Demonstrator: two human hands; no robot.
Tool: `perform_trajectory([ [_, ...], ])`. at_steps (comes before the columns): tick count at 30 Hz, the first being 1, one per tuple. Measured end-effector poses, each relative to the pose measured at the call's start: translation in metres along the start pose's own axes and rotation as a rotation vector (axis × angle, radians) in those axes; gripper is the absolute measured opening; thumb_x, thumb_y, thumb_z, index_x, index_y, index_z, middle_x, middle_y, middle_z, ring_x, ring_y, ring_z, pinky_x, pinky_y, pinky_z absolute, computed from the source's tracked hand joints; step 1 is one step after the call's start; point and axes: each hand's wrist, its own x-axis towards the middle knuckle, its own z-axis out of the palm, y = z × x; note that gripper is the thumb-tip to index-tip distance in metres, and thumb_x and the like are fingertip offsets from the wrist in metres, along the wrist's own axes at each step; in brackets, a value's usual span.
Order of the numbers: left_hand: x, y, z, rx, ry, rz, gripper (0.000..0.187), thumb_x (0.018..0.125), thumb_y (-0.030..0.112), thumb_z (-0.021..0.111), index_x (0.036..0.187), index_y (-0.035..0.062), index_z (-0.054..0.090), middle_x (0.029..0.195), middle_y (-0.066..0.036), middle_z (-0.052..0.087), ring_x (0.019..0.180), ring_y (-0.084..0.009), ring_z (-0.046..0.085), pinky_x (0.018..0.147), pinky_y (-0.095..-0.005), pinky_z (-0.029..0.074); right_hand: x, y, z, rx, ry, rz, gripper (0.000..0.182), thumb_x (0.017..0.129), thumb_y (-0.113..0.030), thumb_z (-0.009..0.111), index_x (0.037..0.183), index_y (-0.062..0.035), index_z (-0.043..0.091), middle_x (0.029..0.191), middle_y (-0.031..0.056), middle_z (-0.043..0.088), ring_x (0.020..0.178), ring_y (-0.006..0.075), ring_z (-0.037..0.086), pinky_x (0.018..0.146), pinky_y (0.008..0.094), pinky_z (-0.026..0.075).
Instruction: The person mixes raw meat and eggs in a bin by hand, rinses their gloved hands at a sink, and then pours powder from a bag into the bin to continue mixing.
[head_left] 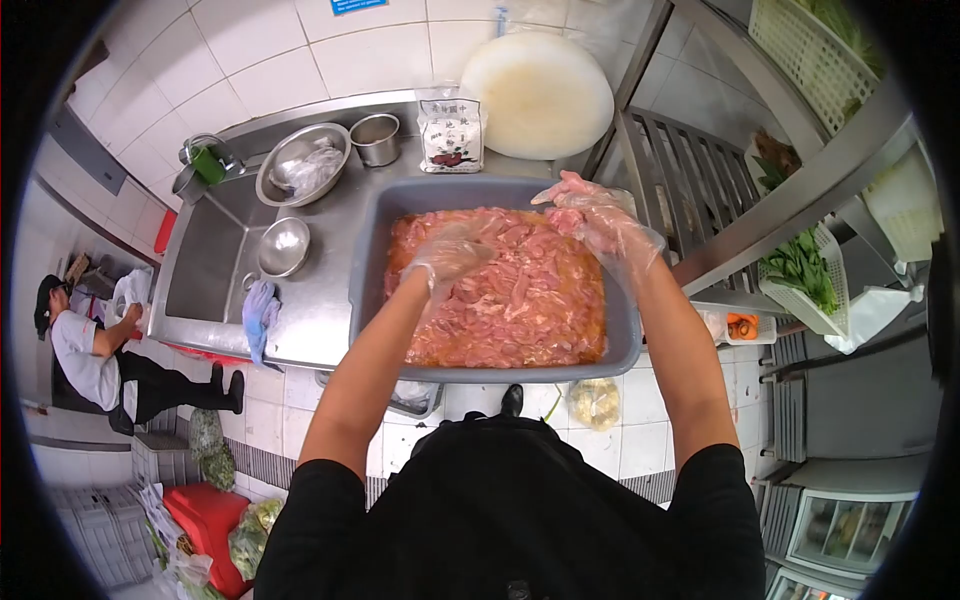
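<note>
A large grey tub (366, 290) full of sliced raw meat (520, 300) in reddish liquid rests on the steel counter. My left hand (450, 254), in a clear plastic glove, is on the meat at the tub's left half; its fingertips are blurred or sunk in the slices. At the tub's upper right corner my right hand (598, 220), also in a clear glove, is raised above the meat with fingers bent around some pink slices. A white printed bag (451, 134) stands just behind the tub.
Left of the tub are a steel bowl (284, 247), a larger bowl (270, 180), a pot (375, 140), a cloth (260, 315) and a sink (212, 260). A round board (537, 96) leans behind. Metal racks (790, 230) stand right. Another person (90, 350) is far left.
</note>
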Motion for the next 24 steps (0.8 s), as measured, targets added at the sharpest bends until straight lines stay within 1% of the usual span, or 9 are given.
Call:
perform_trajectory([
  [5, -0.018, 0.095, 0.032, -0.798, -0.144, 0.007, 0.05, 0.092, 0.013, 0.061, 0.14, 0.0104, 0.048, 0.138, -0.006, 0.048, 0.116, -0.0133, 0.053, 0.095, -0.0266, 0.046, 0.006, 0.016, 0.037, 0.106, -0.018, -0.016, 0.075, 0.086, -0.009, 0.068, 0.147, 0.0038, 0.026, 0.106, 0.0066, 0.06, 0.103, 0.0175, 0.059, 0.093, 0.0297, 0.05],
  [7, -0.009, 0.085, 0.037, -0.969, -0.157, 0.065, 0.048, 0.091, 0.012, 0.06, 0.138, 0.0108, 0.05, 0.136, -0.007, 0.052, 0.114, -0.0151, 0.055, 0.09, -0.0266, 0.047, -0.005, 0.002, 0.057, 0.114, -0.094, -0.048, 0.039, 0.088, -0.009, 0.066, 0.122, 0.0036, 0.054, 0.1, 0.0051, 0.062, 0.086, 0.011, 0.061, 0.076, 0.0236, 0.052],
  [11, -0.008, 0.077, 0.02, -0.268, -0.2, -0.093, 0.029, 0.095, 0.011, 0.054, 0.123, 0.0056, 0.052, 0.114, -0.007, 0.059, 0.109, -0.0155, 0.054, 0.089, -0.0313, 0.049, 0.003, 0.014, 0.036, 0.052, 0.018, -0.053, 0.025, 0.091, -0.007, 0.062, 0.114, 0.0021, 0.057, 0.096, 0.0051, 0.062, 0.084, 0.0097, 0.06, 0.073, 0.0213, 0.052],
  [13, -0.016, 0.077, 0.012, -0.015, -0.202, -0.124, 0.023, 0.095, 0.009, 0.052, 0.118, 0.0043, 0.054, 0.107, -0.007, 0.06, 0.108, -0.0174, 0.053, 0.09, -0.0327, 0.049, 0.002, 0.01, 0.028, 0.031, -0.154, 0.085, 0.027, 0.092, -0.004, 0.059, 0.118, 0.0018, 0.055, 0.097, 0.0061, 0.062, 0.08, 0.0085, 0.059, 0.069, 0.0192, 0.051],
  [17, -0.008, 0.016, 0.013, 0.914, -0.101, 0.327, 0.021, 0.092, 0.014, 0.048, 0.108, 0.0028, 0.056, 0.105, -0.016, 0.061, 0.108, -0.0282, 0.055, 0.097, -0.0395, 0.044, 0.0, 0.014, 0.032, 0.015, -0.07, 0.083, 0.041, 0.092, -0.003, 0.06, 0.13, 0.0024, 0.048, 0.101, 0.0064, 0.062, 0.079, 0.0081, 0.057, 0.067, 0.0198, 0.051],
  [18, -0.006, 0.008, 0.014, 1.145, -0.071, 0.444, 0.022, 0.091, 0.015, 0.047, 0.105, 0.0025, 0.057, 0.104, -0.018, 0.062, 0.108, -0.0309, 0.056, 0.098, -0.0412, 0.043, 0.004, 0.019, 0.025, 0.021, -0.088, 0.104, 0.027, 0.089, -0.005, 0.063, 0.115, 0.0012, 0.057, 0.121, 0.0081, 0.052, 0.089, 0.01, 0.058, 0.076, 0.0229, 0.051],
  [19, -0.002, 0.0, 0.016, 1.146, -0.07, 0.443, 0.022, 0.091, 0.015, 0.047, 0.105, 0.0025, 0.057, 0.104, -0.018, 0.062, 0.108, -0.0309, 0.056, 0.098, -0.0412, 0.043, 0.008, 0.025, 0.019, 0.027, -0.108, 0.124, 0.015, 0.087, -0.008, 0.066, 0.1, 0.0, 0.067, 0.142, 0.0098, 0.042, 0.1, 0.0119, 0.059, 0.085, 0.026, 0.05],
  [21, 0.001, -0.005, 0.016, 0.912, 0.006, 0.213, 0.037, 0.095, 0.032, 0.046, 0.109, 0.0019, 0.06, 0.117, -0.021, 0.06, 0.112, -0.0368, 0.054, 0.101, -0.0466, 0.04, -0.005, 0.011, 0.032, -0.005, -0.129, 0.142, 0.011, 0.087, -0.008, 0.066, 0.096, -0.001, 0.067, 0.147, 0.0094, 0.036, 0.102, 0.0119, 0.058, 0.084, 0.0257, 0.05],
  [24, -0.004, 0.009, 0.011, 0.878, -0.028, 0.179, 0.035, 0.094, 0.032, 0.048, 0.107, 0.0032, 0.062, 0.116, -0.023, 0.06, 0.115, -0.0382, 0.053, 0.101, -0.0463, 0.04, -0.011, 0.012, 0.035, -0.054, -0.107, 0.161, 0.009, 0.087, -0.008, 0.067, 0.093, -0.0017, 0.068, 0.151, 0.0085, 0.03, 0.105, 0.0123, 0.056, 0.083, 0.0251, 0.05],
])
